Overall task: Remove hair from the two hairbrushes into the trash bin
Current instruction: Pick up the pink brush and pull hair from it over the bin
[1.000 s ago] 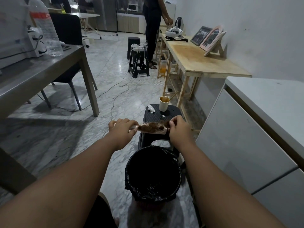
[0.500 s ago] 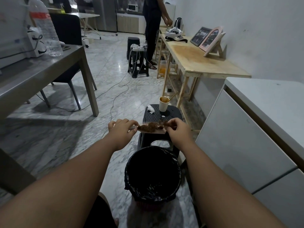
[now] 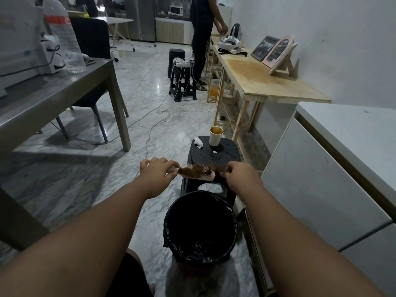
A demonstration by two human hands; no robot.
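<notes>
A pink hairbrush (image 3: 205, 176) lies level in the air above the trash bin (image 3: 171, 219), its bristles up and matted with brown hair (image 3: 196, 170). My left hand (image 3: 156, 171) grips the brush by its handle end. My right hand (image 3: 240, 174) pinches the hair at the brush's right end, just off the pad. The bin is round and lined with a black bag; it stands on the floor directly below the brush. A second hairbrush is not visible.
A black plastic stool (image 3: 231, 155) behind the bin carries a paper cup (image 3: 215, 136) and crumpled tissue (image 3: 198, 142). White cabinet (image 3: 321, 179) at right, grey table (image 3: 64, 91) at left, wooden bench (image 3: 267, 82) along the wall. A person (image 3: 202, 39) stands far back; cables cross the floor.
My right hand has drawn slightly right, off the brush's end, tugging a strand of hair with it. The left hand and brush have stayed put.
</notes>
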